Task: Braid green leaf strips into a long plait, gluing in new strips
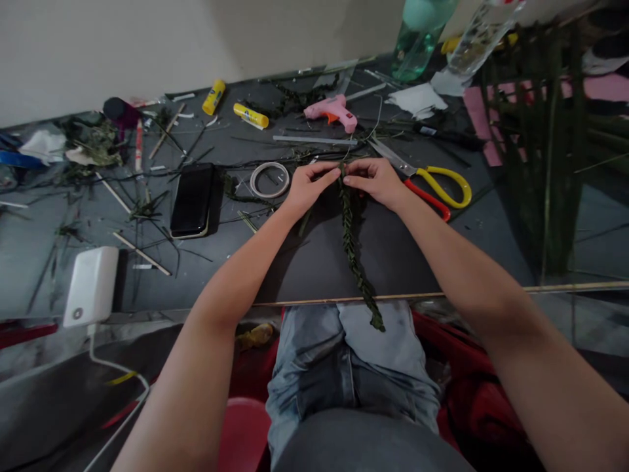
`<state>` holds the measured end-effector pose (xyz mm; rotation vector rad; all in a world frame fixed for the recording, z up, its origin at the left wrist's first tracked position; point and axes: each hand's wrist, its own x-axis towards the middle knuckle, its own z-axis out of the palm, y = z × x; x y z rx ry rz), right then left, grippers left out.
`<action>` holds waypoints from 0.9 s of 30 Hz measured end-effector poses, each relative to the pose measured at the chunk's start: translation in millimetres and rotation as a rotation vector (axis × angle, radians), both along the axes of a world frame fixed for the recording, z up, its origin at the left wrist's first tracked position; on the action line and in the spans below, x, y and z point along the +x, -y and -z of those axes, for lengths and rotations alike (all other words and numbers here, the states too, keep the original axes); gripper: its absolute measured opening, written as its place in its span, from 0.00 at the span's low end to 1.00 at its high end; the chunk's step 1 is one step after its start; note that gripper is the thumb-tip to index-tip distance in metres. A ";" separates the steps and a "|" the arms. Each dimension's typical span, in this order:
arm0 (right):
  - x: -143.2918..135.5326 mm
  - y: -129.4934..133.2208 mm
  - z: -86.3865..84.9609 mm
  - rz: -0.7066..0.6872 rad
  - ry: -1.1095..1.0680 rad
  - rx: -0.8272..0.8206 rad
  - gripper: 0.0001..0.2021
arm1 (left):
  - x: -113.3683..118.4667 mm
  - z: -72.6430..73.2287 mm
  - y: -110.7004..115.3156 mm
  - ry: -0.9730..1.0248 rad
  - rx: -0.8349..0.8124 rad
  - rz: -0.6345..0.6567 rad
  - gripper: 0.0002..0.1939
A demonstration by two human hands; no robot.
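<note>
Over on the left, a white power bank [93, 286] sits at the near edge of the desk [314, 269], with leaf scraps [147, 208] strewn behind it and around the phone [192, 200]. They look like leavings from work already done. Beyond the phone lie two glue sticks [213, 98], and just right of it is a short green strip [240, 196] that could be another plaited piece; I can't be sure. The tape [270, 195] lies beside that.

Then the left hand [309, 189], its grip narrow, thumb and finger pinching the top of the braid [348, 239]. That braid runs down from the fingertips over the desk's front edge, its tail hanging above the person's jeans [314, 354]. It looks evenly plaited all along, so I'd judge most of this piece done; what remains seems to be at the pinched end, though the fingers hide how many loose strands are left. Behind it rests the pink glue gun [331, 113], out of hand.

The right hand [376, 180] pinches the same end. The scissors [409, 170] lie just beside it, and farther right stand out long leaves [550, 170], seemingly unplaited.
</note>
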<state>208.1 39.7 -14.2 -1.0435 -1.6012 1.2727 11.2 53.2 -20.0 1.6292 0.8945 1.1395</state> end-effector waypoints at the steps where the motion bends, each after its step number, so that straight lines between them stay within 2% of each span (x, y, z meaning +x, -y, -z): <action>1: 0.0 0.1 -0.4 -0.004 0.002 0.000 0.16 | -0.2 0.4 -0.1 -0.002 0.002 -0.004 0.17; 17: -1.3 0.2 0.2 -0.008 -0.003 0.006 0.17 | -0.9 6.1 -3.3 0.000 0.018 -0.046 0.23; 23: -1.4 0.1 0.4 0.001 0.008 -0.007 0.17 | 0.1 4.5 -2.9 0.035 -0.009 -0.051 0.24; 27: -0.4 -1.6 1.8 -0.001 -0.008 0.045 0.14 | 1.0 2.4 -0.8 0.018 0.015 -0.028 0.26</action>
